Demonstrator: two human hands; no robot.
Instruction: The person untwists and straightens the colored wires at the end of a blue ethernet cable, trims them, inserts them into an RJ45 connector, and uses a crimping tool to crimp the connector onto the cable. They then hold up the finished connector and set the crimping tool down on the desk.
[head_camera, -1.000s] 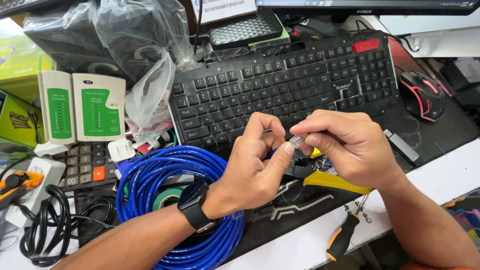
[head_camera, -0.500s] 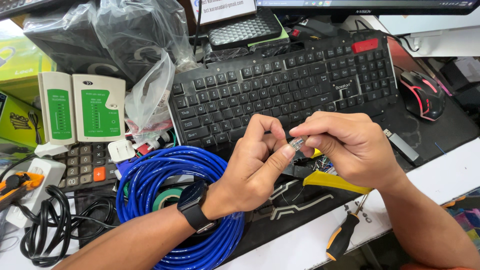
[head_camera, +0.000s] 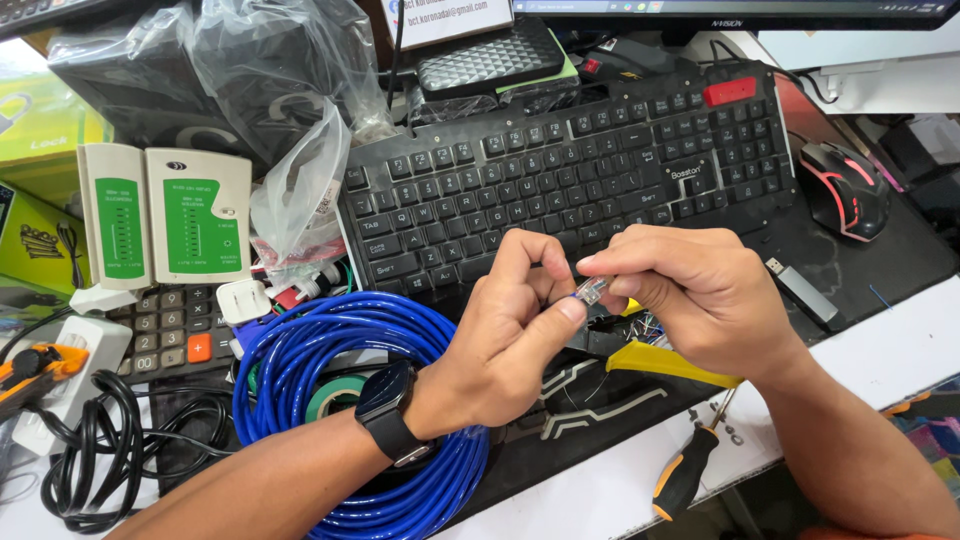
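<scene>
My left hand (head_camera: 510, 335) and my right hand (head_camera: 690, 295) meet over the front edge of a black keyboard (head_camera: 560, 180). Between the fingertips of both sits a small clear plastic cable connector (head_camera: 591, 292). My right thumb and forefinger pinch it from the right, my left thumb and forefinger from the left. A black smartwatch (head_camera: 388, 405) is on my left wrist. A coil of blue cable (head_camera: 340, 400) lies under my left forearm. A yellow-handled tool (head_camera: 665, 362) lies just below my hands.
A green and cream cable tester (head_camera: 165, 225) stands at the left, by a calculator (head_camera: 170, 325). A black and red mouse (head_camera: 845, 190) lies right of the keyboard. A screwdriver (head_camera: 685, 470), a flash drive (head_camera: 800, 290), black cords (head_camera: 95, 470) and plastic bags (head_camera: 250, 90) surround the mat.
Both hands stay over the keyboard's front edge with the connector between them; only small finger shifts show.
</scene>
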